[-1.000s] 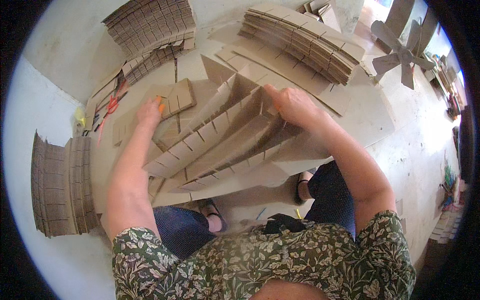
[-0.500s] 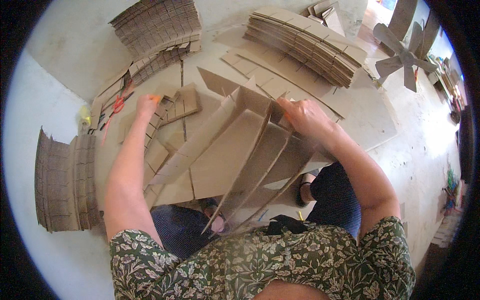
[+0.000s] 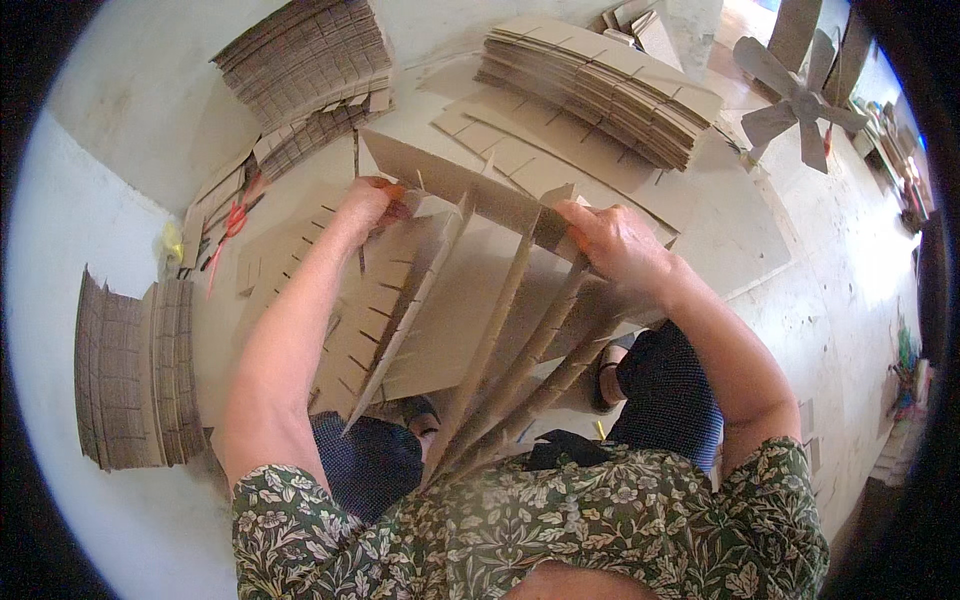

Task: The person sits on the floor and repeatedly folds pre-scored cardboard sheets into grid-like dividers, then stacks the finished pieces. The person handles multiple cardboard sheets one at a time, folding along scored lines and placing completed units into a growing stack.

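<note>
Several long cardboard strips (image 3: 512, 300) stand on edge and fan out toward my body from a crosswise cardboard strip (image 3: 500, 200). My right hand (image 3: 618, 240) is closed on that crosswise strip, where one of the long strips meets it. Near the strip's left end, my left hand (image 3: 378, 207) pinches the far end of a slotted cardboard strip (image 3: 362, 315), whose row of dark slots runs down toward my lap. Its fingertips are partly hidden and slightly blurred.
Stacks of slotted cardboard stand at the back left (image 3: 305, 65), back right (image 3: 600, 90) and far left (image 3: 135, 370). Red-handled scissors (image 3: 235, 220) lie left of my left hand. A fan (image 3: 803, 100) stands at the upper right.
My left hand has moved right, from the pieces on the table to the crosswise strip, bringing a slotted strip with it. My right hand keeps its hold in nearly the same place.
</note>
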The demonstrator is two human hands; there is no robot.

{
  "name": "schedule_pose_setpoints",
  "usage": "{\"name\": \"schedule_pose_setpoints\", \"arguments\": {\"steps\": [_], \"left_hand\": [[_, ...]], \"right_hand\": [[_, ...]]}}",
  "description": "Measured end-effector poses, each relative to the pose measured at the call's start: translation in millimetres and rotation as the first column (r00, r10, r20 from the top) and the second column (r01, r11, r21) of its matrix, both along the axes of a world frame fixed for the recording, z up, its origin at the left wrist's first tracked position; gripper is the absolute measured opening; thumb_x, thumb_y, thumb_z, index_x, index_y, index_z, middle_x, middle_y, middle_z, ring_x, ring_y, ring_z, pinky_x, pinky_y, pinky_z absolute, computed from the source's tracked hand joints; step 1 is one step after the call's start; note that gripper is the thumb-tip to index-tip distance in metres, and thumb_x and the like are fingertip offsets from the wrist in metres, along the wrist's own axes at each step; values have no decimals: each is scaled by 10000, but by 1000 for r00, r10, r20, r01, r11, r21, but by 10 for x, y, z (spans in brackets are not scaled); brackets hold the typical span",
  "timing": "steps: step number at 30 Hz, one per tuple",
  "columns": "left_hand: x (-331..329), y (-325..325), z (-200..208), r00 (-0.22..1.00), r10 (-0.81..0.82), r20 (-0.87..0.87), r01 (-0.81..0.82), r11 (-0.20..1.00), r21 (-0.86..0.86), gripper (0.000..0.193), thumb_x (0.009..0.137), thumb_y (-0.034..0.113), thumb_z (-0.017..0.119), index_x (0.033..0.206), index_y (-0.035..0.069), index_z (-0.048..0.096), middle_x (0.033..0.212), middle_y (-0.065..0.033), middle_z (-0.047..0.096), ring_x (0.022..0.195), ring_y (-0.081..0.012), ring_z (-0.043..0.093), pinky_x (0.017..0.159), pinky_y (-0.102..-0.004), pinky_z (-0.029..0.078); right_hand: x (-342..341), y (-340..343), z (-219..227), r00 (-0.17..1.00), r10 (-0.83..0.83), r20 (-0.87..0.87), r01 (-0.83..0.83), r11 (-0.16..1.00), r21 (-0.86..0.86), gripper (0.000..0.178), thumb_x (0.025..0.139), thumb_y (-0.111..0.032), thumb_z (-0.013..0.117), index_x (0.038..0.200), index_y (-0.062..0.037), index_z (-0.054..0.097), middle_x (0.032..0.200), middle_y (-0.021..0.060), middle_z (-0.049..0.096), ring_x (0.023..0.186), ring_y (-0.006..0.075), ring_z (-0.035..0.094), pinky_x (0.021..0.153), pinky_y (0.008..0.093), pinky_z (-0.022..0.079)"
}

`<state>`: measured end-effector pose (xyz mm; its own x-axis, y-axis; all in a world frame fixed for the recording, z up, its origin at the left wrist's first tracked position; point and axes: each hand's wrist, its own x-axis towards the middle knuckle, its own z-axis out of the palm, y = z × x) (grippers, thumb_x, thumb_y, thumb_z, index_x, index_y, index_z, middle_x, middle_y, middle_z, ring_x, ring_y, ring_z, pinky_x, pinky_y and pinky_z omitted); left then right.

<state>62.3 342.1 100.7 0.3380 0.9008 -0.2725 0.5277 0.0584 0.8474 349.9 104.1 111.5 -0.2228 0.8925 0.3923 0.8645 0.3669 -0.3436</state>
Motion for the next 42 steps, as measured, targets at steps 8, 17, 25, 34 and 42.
{"name": "schedule_pose_setpoints", "arguments": {"steps": [8, 17, 25, 34, 42], "left_hand": [[21, -70, -89, 987, 28, -155, 32, 928, 371, 301, 863, 217, 599, 990, -53, 641, 889, -141, 654, 815, -229, 586, 753, -350, 464], [135, -278, 66, 996, -85, 34, 77, 977, 200, 206, 894, 192, 602, 923, -6, 650, 744, -28, 615, 631, -107, 520, 588, -270, 436], [-77, -162, 35, 961, -10, 276, 7, 1000, 11, 254, 916, 243, 601, 1006, 9, 638, 775, -12, 628, 701, -89, 551, 635, -258, 457], [-1006, -24, -624, 591, 413, -693, 517, 466, 718, 599, 860, 269, 639, 1378, 87, 398, 1316, -136, 494, 1185, -309, 480, 969, -458, 404], [-1251, 416, -565, 546, 294, -784, 340, 778, 528, 521, 832, 166, 633, 1317, 118, 448, 1333, -114, 483, 1207, -327, 463, 960, -451, 427]], "right_hand": [[-53, 84, 6, 1000, 19, -15, -19, 1000, -12, 173, 807, -90, 532, 968, -60, 477, 766, 210, 618, 764, 422, 607, 623, 512, 474], [-115, 179, 22, 1000, -22, 21, 25, 990, -136, 186, 793, -67, 529, 978, -52, 519, 762, 232, 617, 773, 432, 606, 634, 519, 472], [-194, 408, 4, 989, -57, 133, 88, 967, -238, 298, 817, -66, 539, 1114, -39, 544, 757, 252, 613, 778, 423, 611, 678, 494, 481], [75, 661, -90, 961, -213, 174, 240, 959, -149, 286, 819, -82, 535, 1101, -56, 576, 772, 258, 615, 785, 427, 609, 696, 499, 487], [89, 840, -77, 952, -221, 214, 245, 965, -97, 313, 800, -101, 550, 1108, -87, 602, 789, 241, 622, 784, 415, 610, 686, 491, 493]]}}
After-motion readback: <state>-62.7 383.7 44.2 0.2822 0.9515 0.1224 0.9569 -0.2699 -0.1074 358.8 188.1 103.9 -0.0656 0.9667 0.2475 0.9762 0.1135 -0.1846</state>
